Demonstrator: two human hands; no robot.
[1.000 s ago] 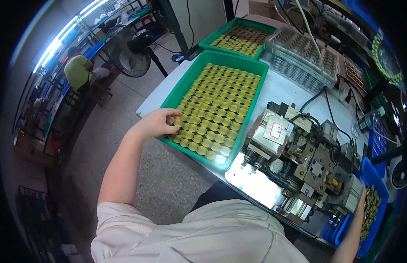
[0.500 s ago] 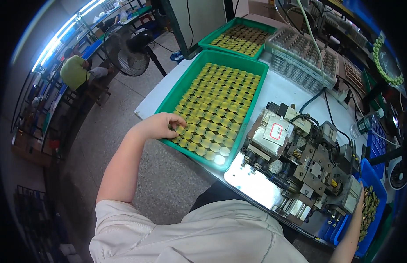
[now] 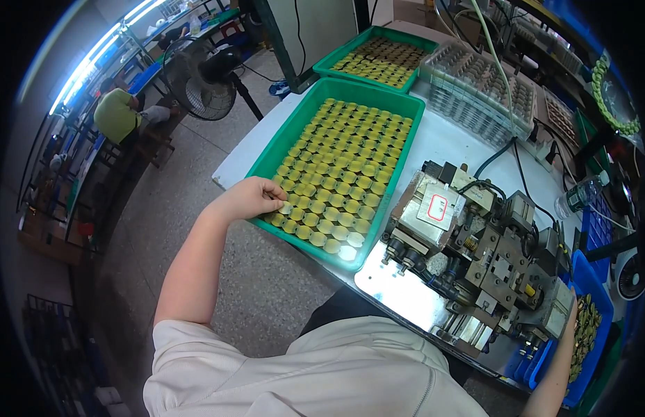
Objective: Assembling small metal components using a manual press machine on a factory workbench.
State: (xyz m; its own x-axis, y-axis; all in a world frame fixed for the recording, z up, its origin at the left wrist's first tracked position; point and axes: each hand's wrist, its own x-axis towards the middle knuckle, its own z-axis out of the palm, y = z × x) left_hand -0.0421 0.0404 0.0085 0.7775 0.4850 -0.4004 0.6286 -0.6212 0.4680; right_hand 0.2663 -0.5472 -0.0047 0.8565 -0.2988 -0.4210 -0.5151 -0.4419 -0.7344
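Across the speckled floor from me, 1 person in yellow-green sits near bright tube lights. A black fan stands closer; far right, a clear bottle and a green braided loop.

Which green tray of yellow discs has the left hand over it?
The front green tray, beside the machine: the left hand is over its edge; no hand is at the rear green tray.

A flat white tabletop carries 1 rectangular green plastic tray, 1 blocky grey metal machine and 1 transparent rectangular plastic container.
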